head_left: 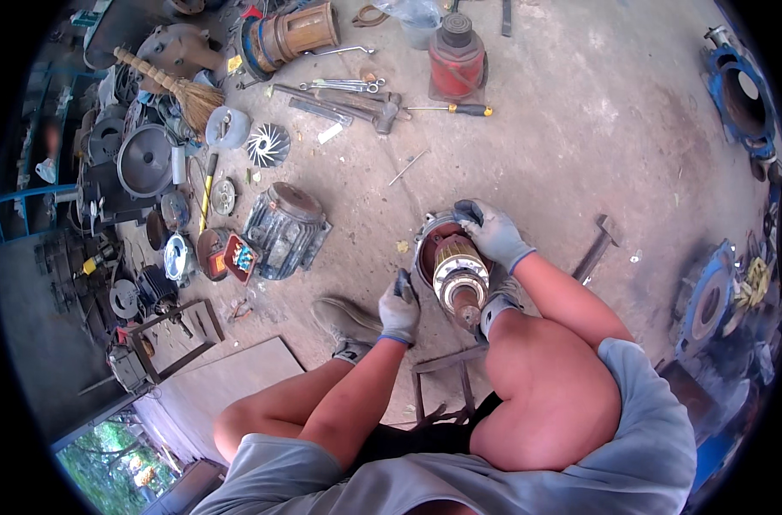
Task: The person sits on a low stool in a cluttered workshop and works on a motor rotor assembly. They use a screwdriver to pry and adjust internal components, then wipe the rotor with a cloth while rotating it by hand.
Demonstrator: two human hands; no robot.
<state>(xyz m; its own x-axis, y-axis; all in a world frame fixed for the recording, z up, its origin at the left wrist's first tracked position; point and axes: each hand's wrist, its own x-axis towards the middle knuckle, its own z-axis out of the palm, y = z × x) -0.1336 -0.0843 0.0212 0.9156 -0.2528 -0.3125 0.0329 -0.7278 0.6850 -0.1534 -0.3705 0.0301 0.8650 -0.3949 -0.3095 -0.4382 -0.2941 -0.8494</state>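
Observation:
A motor rotor with a ringed bearing and a rusty shaft tilts toward me between my feet. Its far end sits in a round reddish motor end cover. My right hand, in a grey glove with dark fingertips, is closed on the cover's far right rim. To the left of the rotor, apart from it, is my left hand, gloved the same way. Its fingers are drawn together and point away from me; whatever they may hold is hidden. A finned motor housing stands farther left.
A hammer lies on the right. Beyond are a red bottle jack, a screwdriver, wrenches and a black fan wheel. Motor parts and a straw broom crowd the left. A small stool stands between my legs.

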